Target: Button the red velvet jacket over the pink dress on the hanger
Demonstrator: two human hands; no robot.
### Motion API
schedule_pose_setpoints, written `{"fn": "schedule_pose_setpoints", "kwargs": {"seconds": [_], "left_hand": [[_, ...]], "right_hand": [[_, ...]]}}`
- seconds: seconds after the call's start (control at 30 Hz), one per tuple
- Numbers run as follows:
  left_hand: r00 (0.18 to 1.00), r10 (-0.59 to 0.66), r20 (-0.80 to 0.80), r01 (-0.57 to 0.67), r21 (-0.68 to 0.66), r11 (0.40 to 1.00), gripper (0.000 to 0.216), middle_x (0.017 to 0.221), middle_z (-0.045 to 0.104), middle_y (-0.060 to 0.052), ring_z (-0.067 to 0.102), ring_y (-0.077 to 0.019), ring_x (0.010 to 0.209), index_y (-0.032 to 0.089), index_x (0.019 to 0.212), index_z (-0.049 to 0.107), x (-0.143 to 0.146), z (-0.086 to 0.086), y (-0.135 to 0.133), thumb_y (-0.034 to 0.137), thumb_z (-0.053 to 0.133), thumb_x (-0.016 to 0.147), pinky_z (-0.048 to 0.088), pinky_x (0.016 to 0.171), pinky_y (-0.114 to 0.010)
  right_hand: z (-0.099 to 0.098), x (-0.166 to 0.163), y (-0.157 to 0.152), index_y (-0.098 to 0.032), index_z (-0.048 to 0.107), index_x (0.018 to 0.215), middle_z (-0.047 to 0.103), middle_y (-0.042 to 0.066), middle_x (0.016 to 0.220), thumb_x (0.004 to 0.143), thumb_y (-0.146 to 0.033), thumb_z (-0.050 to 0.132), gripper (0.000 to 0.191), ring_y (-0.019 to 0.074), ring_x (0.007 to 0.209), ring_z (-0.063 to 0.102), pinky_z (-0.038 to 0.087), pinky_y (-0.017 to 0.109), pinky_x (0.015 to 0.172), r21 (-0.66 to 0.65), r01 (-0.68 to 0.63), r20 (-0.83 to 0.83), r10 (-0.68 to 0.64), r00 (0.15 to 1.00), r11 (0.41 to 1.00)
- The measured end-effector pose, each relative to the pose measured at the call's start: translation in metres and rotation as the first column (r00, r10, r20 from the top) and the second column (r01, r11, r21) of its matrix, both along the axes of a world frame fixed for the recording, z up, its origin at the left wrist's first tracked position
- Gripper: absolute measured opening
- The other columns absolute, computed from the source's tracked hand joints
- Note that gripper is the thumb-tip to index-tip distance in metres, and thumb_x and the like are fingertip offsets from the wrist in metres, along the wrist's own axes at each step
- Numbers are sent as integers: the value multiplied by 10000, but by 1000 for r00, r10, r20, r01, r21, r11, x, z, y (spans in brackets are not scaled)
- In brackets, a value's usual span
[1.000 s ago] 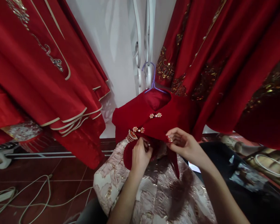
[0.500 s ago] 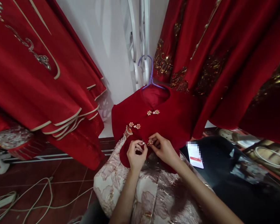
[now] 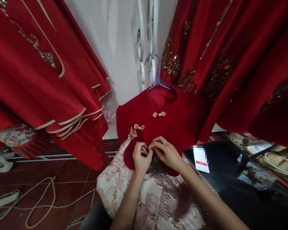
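Note:
A red velvet top with a round neckline hangs on a purple hanger. Its lower part lies over pale floral fabric below my hands. At the top's lower front edge, my left hand and my right hand meet fingertip to fingertip. Both are pinched on the two sides of a flower clasp, which the fingers now mostly cover. A pearl flower clasp sits fastened at the neck. Left of centre is another flower clasp, with a fan-shaped beaded pendant hanging beside it.
Red garments with pale piping hang at left; red gowns with gold sequins hang at right. A lit phone rests on a black surface. White cables lie on the tiled floor, and shoes stand at far right.
My right hand has moved left, bringing the flower clasp against my left fingertips, where it is now covered. The whole view has shifted slightly.

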State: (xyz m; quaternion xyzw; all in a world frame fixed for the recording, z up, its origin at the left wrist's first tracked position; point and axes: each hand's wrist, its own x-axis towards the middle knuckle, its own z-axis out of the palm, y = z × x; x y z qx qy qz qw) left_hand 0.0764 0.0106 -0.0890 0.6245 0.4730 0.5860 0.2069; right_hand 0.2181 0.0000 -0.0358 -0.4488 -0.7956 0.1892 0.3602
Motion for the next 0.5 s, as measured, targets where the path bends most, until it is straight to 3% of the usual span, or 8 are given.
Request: {"fn": "schedule_pose_setpoints", "kwargs": {"seconds": [0.17,0.33,0.5], "left_hand": [[999,-34,-35,34,-4,999,137,754,478,32,474,-67,581,190,861,498,-1,-1,1,142,589,771,416,532,-171],[1000,-14,-3,14,-7,1000,92,784,542,19,477,-60,558,188,866,530,1,0,1,173,591,798,420,532,-176],[1000,1,-4,-1,-19,1000,76,771,546,18,479,-58,548,185,843,536,2,0,1,197,601,805,415,525,-175]], "right_hand": [[-1,1,2,-294,596,1194,543,53,1062,917,-184,453,331,161,928,603,505,314,852,-52,-11,-65,8,998,999],[-7,4,5,-248,585,1235,515,89,1112,915,-223,459,345,195,1005,588,502,356,897,-51,55,-56,-57,997,997],[-8,5,9,-260,608,1225,526,86,1090,919,-208,452,348,188,1024,574,482,356,920,-49,2,-108,-7,994,999]]}}
